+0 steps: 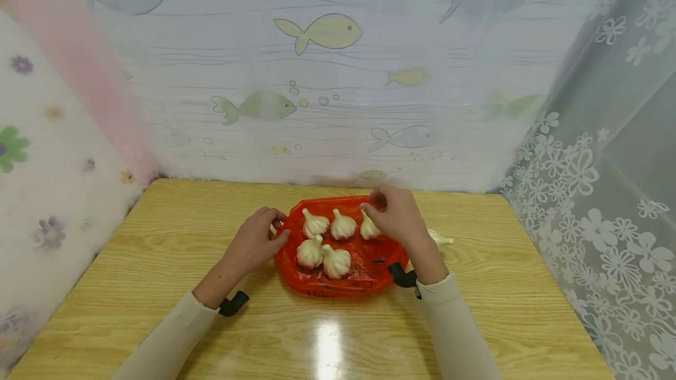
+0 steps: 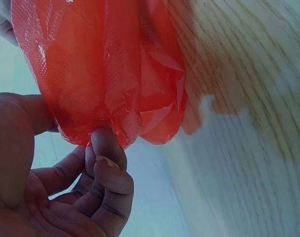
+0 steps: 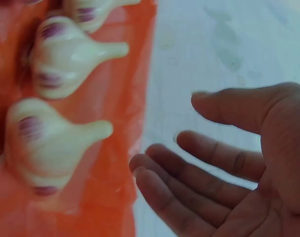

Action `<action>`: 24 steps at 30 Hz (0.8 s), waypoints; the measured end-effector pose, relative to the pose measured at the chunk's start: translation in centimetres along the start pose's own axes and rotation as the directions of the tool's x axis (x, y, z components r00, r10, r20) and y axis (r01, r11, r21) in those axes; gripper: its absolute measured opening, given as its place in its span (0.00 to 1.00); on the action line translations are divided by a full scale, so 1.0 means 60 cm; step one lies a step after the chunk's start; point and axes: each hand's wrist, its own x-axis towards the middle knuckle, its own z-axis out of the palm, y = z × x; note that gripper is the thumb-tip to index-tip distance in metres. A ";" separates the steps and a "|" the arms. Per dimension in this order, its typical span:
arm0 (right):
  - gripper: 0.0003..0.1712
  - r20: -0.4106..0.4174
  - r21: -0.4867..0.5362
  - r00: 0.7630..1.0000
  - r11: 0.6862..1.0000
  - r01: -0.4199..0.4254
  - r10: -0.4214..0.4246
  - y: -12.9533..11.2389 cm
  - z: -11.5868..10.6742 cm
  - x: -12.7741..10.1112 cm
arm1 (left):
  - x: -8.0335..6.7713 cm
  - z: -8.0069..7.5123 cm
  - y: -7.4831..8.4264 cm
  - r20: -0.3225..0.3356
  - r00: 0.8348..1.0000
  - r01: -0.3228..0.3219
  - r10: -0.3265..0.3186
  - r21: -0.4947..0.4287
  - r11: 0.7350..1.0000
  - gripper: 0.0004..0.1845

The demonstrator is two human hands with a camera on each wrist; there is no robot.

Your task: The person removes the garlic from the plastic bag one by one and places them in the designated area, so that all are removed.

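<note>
I see the plastic bag (image 1: 338, 277) lying mid-desk (image 1: 158, 263) with five garlic bulbs (image 1: 336, 261) on it, three far, two near. My left hand (image 1: 256, 242) sits at its left edge, my right hand (image 1: 396, 216) over its far right corner. One more garlic bulb (image 1: 439, 239) lies on the desk just right of the bag.

Light wood-grain table (image 1: 158, 263) fills the lower frame, glare spot at bottom centre. Back wall: pale sheet printed with fish (image 1: 322, 31) and bubbles. Left: white floral cloth (image 1: 47, 180), pink band upper left. Right: sheer lace flower curtain (image 1: 597, 192).
</note>
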 end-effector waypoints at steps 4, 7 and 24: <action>0.09 -0.018 0.015 0.998 0.998 -0.066 0.067 -0.009 -0.007 0.000 | -0.001 -0.001 0.002 0.005 1.000 0.004 -0.004 0.003 1.000 0.13; 0.10 -0.021 0.017 0.993 0.993 -0.120 0.120 -0.017 -0.011 0.001 | -0.001 -0.001 0.001 0.008 1.000 0.007 -0.007 0.001 1.000 0.13; 0.12 0.005 -0.141 0.985 0.976 -0.168 0.171 0.000 0.038 0.013 | -0.003 0.001 0.006 0.012 1.000 -0.003 0.003 -0.003 1.000 0.13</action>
